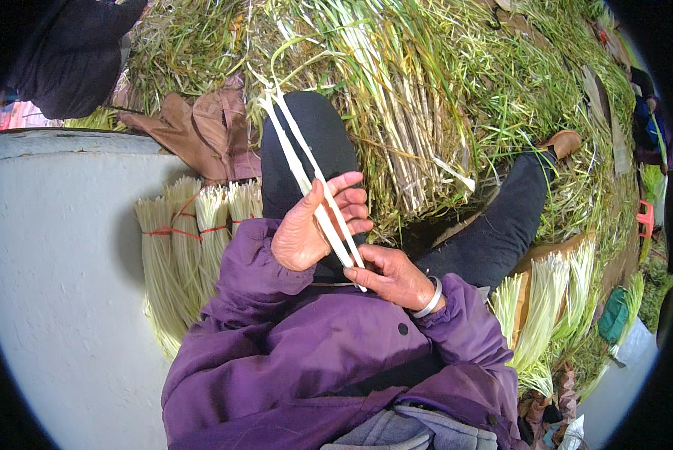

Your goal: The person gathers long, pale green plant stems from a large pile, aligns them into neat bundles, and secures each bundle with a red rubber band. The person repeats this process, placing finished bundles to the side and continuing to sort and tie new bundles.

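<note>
A few long, pale plant stalks (300,169) slant across my lap, with thin, frayed leaf ends at the top. My left hand (308,230) lies palm up beneath them, holding them loosely between the thumb and the partly spread fingers. Lower down, my right hand (390,275), with a pale bangle (429,298) at its wrist, pinches the stalks' lower ends between thumb and fingers. Beyond my knee lies a large heap of green-topped stalks (409,146), their lower parts brownish and dirty. One white stalk end (468,183) sticks out at its near edge.
Several pale bundles (167,253) tied with red bands lean beside a white surface (61,242) on the left. More pale stalks (544,298) lie at right. Loose trimmings (539,84) cover the ground. Another person's dark clothing (72,56) shows at upper left.
</note>
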Available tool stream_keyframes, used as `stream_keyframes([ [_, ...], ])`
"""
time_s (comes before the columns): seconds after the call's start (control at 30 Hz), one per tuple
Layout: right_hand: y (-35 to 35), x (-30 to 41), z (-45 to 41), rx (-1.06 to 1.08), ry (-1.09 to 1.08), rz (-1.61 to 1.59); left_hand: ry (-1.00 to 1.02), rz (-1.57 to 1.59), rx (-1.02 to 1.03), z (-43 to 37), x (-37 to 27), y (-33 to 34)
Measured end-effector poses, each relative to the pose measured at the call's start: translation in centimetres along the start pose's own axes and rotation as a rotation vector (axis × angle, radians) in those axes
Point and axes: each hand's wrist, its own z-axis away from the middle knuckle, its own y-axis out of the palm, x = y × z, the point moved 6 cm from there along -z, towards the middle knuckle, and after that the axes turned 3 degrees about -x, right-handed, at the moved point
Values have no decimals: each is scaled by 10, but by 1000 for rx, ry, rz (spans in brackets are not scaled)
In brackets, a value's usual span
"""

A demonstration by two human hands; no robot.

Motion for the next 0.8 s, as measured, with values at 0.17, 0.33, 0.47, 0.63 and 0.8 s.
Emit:
stream_keyframes([
  [0.17, 1, 4, 2, 60, -169, 268, -105, -5, 122, -5, -9, 17],
  [0.33, -13, 2, 16, 174, -289, 447, 394, 90, 287, -5, -134, 64],
  [0.47, -86, -1, 26, 33, -107, 850, 651, 8, 696, 23, -211, 121],
  [0.63, -213, 17, 2, -637, -198, 675, 592, 269, 328, -20, -160, 77],
  [0.8, -282, -11, -84, -936, -137, 1070, 209, 182, 169, -83, -77, 48],
])
